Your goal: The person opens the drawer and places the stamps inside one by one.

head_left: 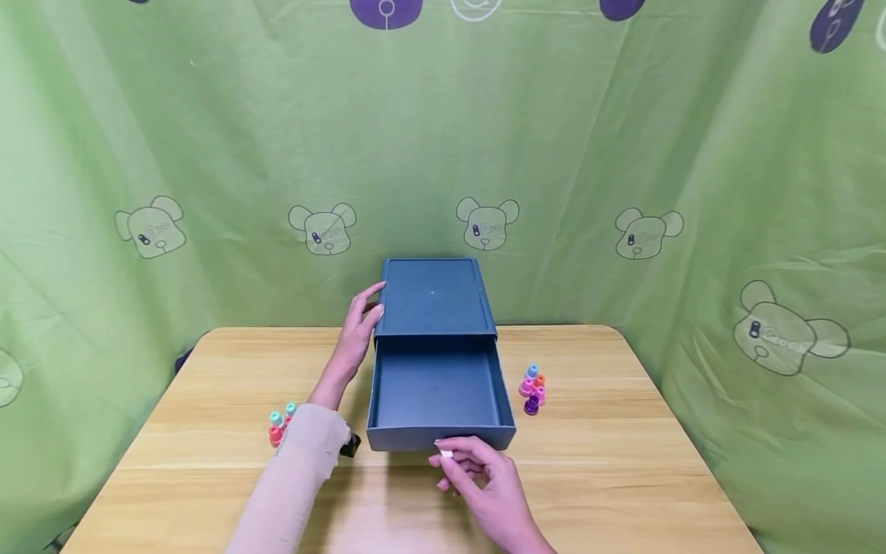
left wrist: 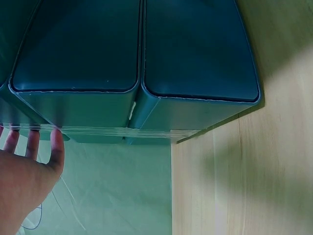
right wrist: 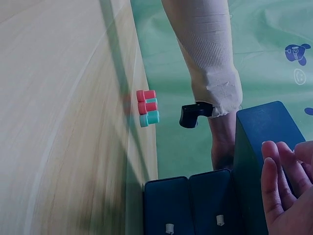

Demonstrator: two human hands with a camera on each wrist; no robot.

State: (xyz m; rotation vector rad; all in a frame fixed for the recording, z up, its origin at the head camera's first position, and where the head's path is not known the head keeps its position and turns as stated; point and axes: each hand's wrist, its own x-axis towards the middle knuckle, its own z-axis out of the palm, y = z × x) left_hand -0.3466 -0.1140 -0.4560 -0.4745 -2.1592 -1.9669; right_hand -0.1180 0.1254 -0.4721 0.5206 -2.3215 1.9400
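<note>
Item: one dark blue drawer unit [head_left: 436,296], set near the middle of the tabletop [head_left: 609,431], toward its far edge. Top drawer [head_left: 429,438]: drawn out toward me, its inside in view. Two lower drawers, seen at my right wrist: pushed in, each with a white knob [right wrist: 220,220].

My right hand [head_left: 487,485]: narrow, thumb and forefinger pinching the white pull [head_left: 445,453] on the top drawer's front. My left hand [head_left: 355,335]: wide, fingers extended, fingertips resting against the unit's left side.

Small pieces, left: a red and teal cluster [head_left: 275,436], beside my pale sleeve [head_left: 291,469]. Small pieces, right: a blue, orange, pink and purple cluster [head_left: 527,387], near the drawer. At my left cuff: one black device [head_left: 351,445]. Surround: green printed cloth [head_left: 415,154].
</note>
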